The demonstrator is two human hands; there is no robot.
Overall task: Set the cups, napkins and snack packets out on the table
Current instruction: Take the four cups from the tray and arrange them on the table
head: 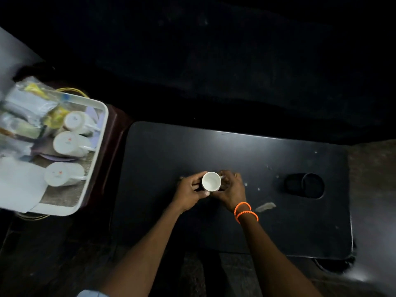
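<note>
We set the first white cup [211,181] upright mid-table [278,221], left hand [189,192] and right hand [231,188] clasping it; next, probably, three cups [66,142] waiting in the tray [94,168].

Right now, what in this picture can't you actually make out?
- Head view: packets in the white tray are blurred and glared; labels unreadable.
- The tray's left part is cut off by the frame edge.
- The cup: left hand and right hand hide its sides and base.
- Beyond the table, darkness hides everything.
</note>
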